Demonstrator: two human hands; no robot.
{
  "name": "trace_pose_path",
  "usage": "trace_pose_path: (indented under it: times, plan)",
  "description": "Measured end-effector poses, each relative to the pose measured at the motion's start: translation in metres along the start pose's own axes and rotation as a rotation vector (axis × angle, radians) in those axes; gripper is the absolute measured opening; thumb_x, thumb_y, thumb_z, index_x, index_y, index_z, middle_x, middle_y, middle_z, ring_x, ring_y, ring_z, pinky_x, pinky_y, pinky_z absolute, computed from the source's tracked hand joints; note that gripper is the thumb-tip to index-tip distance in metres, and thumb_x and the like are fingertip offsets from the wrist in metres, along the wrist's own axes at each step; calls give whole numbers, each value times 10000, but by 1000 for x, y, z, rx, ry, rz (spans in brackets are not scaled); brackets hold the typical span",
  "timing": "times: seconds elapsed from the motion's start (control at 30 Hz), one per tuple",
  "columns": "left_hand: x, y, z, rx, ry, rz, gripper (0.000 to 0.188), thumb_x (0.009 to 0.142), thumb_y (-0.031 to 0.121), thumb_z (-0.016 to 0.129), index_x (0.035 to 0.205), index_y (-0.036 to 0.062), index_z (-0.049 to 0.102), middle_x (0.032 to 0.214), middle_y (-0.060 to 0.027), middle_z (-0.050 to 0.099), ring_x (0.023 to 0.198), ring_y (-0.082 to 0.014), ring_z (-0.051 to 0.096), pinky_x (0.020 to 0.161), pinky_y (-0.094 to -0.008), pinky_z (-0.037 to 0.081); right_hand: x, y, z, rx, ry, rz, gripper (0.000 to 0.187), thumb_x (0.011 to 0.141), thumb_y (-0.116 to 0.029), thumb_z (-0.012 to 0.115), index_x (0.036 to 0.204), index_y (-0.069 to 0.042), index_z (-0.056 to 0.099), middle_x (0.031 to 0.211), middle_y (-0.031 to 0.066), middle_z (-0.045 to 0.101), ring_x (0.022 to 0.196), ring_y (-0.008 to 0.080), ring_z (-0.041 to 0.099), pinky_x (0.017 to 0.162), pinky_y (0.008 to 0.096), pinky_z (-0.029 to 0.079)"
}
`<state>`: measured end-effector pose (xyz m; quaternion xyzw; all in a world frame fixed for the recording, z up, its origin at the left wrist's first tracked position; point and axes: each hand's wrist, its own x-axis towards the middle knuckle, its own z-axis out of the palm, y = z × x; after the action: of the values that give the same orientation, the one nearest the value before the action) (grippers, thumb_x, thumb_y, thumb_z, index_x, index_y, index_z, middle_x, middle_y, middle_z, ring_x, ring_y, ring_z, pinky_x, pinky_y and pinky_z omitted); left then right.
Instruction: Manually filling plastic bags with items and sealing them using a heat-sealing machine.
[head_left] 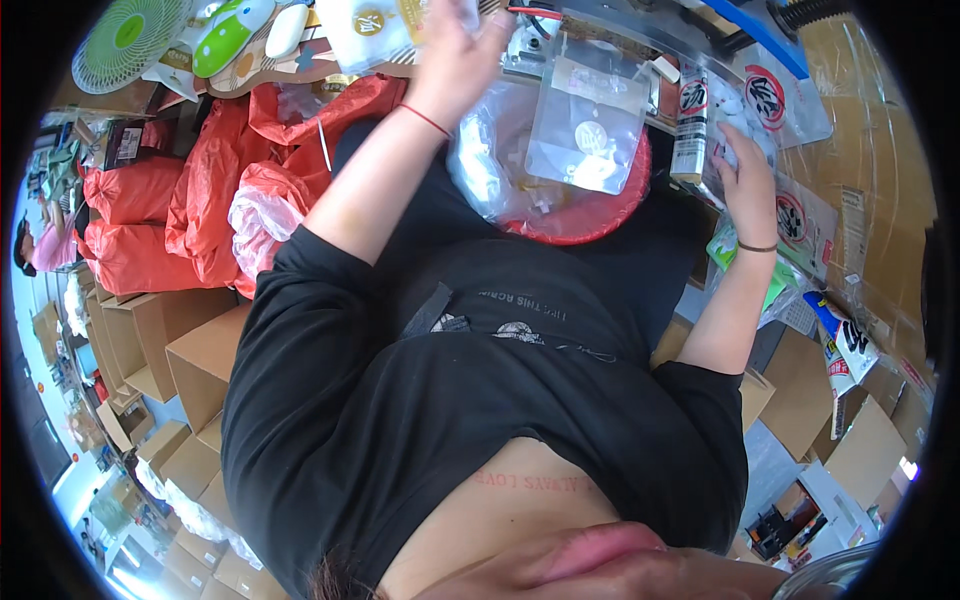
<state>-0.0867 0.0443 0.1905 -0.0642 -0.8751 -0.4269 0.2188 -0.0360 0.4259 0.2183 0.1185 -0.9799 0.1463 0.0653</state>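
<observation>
Right fingers (737, 143) bend loosely beside a box-shaped white pack (690, 130) printed black and red. Beside the left fingers (493, 35) lies a white pouch (372, 38) with gold print. Whether either hand grips, I cannot tell. Between them: a flat, translucent pouch (583, 95), round white emblem.

The upper edge cuts off part of the left hand (462, 45), whose fingers are blurred; its grip on the white pouch (365, 35) is unclear, and that pouch too runs out of view. Whether the right hand (750, 180) grips or only touches the narrow box (690, 125) cannot be told. A clear pouch (590, 120) hides part of the red basin (580, 232). The top edge crops the green fan (130, 35). A distant person in pink (55, 245) is too small to make out.
</observation>
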Motion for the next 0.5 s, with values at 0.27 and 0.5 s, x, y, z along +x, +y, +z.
trace_pose_path:
  times: [0.27,0.5]
  plan:
    - [-35,-61,-28,158,1,231,348,906,217,691,1201,56,601,960,-104,672,835,-133,666,709,-285,518,-4,-2,-2,-35,197,-72,328,892,-44,603,1220,-53,601,1194,150,636,1077,305,618,914,354,479]
    - [-54,11,-30,-421,-436,-201,241,885,236,725,1004,27,716,754,-52,663,685,-47,589,645,-232,476,-2,-87,-14,307,160,-140,249,912,-44,604,1156,-1,628,1120,111,679,1009,202,645,889,311,486]
